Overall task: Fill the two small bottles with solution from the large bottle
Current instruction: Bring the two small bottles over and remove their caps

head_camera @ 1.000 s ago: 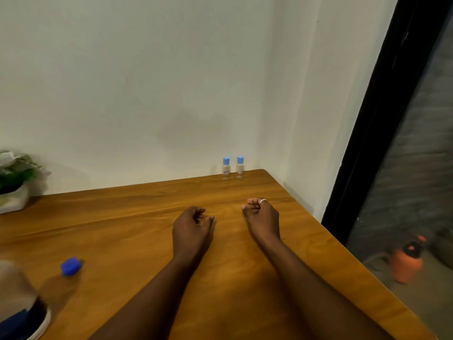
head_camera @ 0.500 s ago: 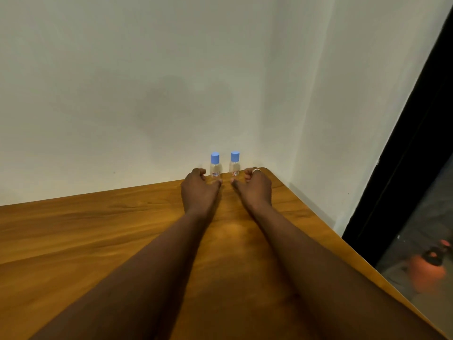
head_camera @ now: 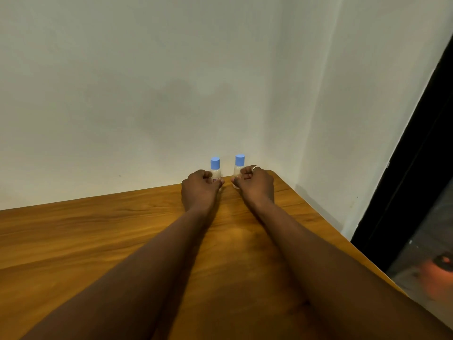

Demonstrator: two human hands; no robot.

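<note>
At the wooden table's (head_camera: 98,236) far corner, the left hand (head_camera: 199,190) pinches one small bottle (head_camera: 215,171); the right hand (head_camera: 255,184) seemingly grips the other bottle (head_camera: 238,168)

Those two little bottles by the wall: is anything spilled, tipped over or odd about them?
Nothing stands out. The left bottle and the right bottle both stand upright with blue caps on, near the table's far corner. The left hand and the right hand each curl around one. No spill shows on the wood.
</note>
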